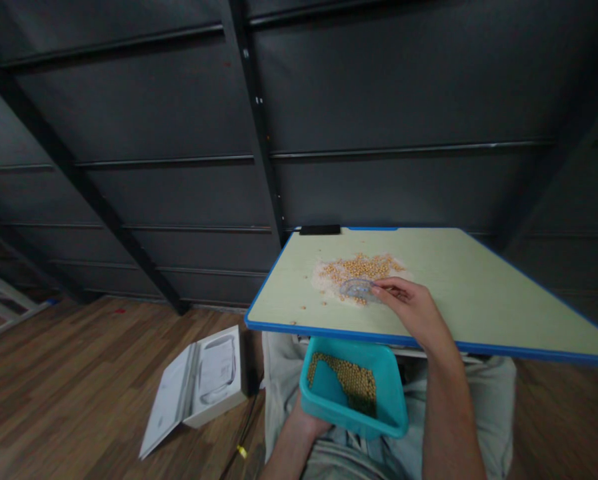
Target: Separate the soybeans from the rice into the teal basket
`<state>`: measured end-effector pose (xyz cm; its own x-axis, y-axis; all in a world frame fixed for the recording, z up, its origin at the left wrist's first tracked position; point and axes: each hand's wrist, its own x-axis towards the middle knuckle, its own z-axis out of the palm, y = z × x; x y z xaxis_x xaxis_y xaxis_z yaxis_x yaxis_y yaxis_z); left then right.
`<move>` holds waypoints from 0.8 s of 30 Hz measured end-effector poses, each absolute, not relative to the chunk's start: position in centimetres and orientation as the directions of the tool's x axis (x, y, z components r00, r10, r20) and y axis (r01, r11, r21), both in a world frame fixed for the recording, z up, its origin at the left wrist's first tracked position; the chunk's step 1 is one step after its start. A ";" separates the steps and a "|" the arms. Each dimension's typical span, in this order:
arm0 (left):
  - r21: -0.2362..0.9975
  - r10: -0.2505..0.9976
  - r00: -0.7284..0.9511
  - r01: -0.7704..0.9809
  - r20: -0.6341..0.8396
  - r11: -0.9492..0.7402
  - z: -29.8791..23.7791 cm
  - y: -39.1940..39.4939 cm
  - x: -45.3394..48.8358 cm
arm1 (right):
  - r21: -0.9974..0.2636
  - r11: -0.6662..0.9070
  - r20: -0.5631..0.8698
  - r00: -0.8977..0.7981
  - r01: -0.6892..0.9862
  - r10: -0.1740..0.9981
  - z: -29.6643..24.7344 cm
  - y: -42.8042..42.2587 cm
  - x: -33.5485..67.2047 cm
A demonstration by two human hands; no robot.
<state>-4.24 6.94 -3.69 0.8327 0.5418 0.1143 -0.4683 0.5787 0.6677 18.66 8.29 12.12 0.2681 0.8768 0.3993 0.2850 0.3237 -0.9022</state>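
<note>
My right hand rests on the pale table, fingers pinched on a small clear scoop at the near edge of a pile of yellow beans mixed with white grains. My left hand grips the underside of a teal plastic bin held on my lap below the table's blue front edge. The bin holds a heap of yellow beans along its far side.
A black flat object lies at the table's far left corner. An open white box sits on the wooden floor to the left. A dark panelled wall stands behind. A few stray beans lie near the table's front edge.
</note>
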 end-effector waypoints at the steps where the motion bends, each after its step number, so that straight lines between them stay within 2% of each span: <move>1: 0.646 0.562 0.820 -0.490 0.114 0.585 -3.8 6.9 -4.3 | -0.903 0.325 0.398 0.260 0.282 0.880 12.1 8.3 18.7; 5: 0.583 0.603 0.789 -0.546 0.116 0.602 -4.3 6.8 -4.4 | -0.900 0.322 0.396 0.240 0.295 0.887 12.1 8.2 18.7; 12: 0.564 0.630 0.768 -0.572 0.114 0.595 -5.1 7.0 -4.5 | -0.899 0.307 0.382 0.217 0.313 0.898 12.5 8.0 18.5; 19: 0.555 0.595 0.786 -0.574 0.167 0.602 -6.3 7.2 -5.0 | -0.908 0.296 0.357 0.181 0.296 0.916 12.7 7.9 18.2; 24: 0.540 0.581 0.802 -0.554 0.142 0.633 -6.4 7.2 -4.8 | -0.910 0.288 0.345 0.162 0.299 0.924 12.8 7.8 18.2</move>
